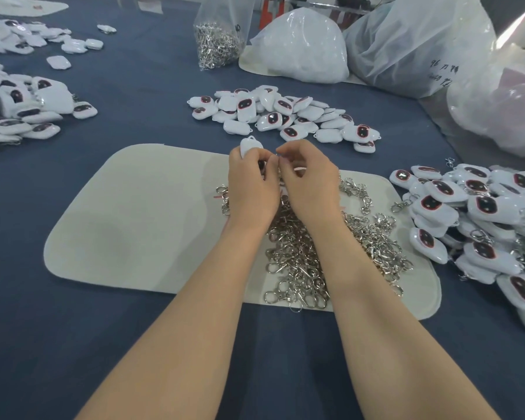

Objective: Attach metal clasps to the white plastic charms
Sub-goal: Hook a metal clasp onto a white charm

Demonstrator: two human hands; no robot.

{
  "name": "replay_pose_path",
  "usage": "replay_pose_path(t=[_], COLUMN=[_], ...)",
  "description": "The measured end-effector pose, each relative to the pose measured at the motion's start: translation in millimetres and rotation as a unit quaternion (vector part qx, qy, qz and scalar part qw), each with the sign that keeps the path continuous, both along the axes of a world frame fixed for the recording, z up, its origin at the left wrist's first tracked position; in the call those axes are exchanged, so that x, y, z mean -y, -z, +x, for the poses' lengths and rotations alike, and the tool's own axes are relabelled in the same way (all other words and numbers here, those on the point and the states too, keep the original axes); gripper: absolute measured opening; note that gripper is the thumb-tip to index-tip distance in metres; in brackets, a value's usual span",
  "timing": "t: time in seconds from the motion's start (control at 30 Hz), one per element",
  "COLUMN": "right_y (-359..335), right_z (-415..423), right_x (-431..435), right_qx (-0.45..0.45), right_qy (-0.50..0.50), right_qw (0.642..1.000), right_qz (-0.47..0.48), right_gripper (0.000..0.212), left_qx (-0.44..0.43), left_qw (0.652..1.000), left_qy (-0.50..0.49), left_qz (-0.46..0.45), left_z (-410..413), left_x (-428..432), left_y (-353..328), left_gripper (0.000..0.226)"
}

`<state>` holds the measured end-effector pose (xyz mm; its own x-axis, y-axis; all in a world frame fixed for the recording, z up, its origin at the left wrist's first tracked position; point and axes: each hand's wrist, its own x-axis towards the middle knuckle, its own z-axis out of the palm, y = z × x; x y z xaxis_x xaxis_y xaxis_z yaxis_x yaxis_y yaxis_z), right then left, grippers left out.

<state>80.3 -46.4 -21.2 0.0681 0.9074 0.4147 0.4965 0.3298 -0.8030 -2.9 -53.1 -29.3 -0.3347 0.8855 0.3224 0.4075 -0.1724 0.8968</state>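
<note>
My left hand [253, 184] grips a white plastic charm [249, 146], whose top with a small loop sticks out above the fingers. My right hand [308, 180] meets it at the fingertips, pinching something small that I take for a metal clasp, mostly hidden. Both hands hover over the far edge of a cream mat [140, 219]. A heap of loose metal clasps [315, 247] lies on the mat under my wrists. A pile of white charms with dark red-rimmed faces [282, 113] sits just beyond the hands.
Charms with clasps on them are heaped at the right [479, 222]. More charm piles lie at the left [22, 110] and far left [19, 37]. A clear bag of clasps [219, 43] and big plastic bags [303, 47] stand at the back on the blue cloth.
</note>
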Motion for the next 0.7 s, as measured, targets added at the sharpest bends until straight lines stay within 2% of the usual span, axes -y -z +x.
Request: replay_pose_path(t=[0.27,0.7], right_y=[0.0,-1.0], right_z=[3.3,0.3], right_x=[-1.8,-0.5], right_qx=[-0.071,-0.036], right_qy=[0.022,0.016], right_qw=[0.997,0.999], right_qz=[-0.02,-0.029], right_gripper=[0.012,0.011], left_qx=[-0.01,-0.024], left_qw=[1.0,1.0], left_qy=[0.012,-0.001], left_qz=[-0.001,0.005], left_z=[0.5,-1.2], left_x=[0.6,-0.7], left_y=[-1.2,-0.2], left_gripper=[0.01,0.01])
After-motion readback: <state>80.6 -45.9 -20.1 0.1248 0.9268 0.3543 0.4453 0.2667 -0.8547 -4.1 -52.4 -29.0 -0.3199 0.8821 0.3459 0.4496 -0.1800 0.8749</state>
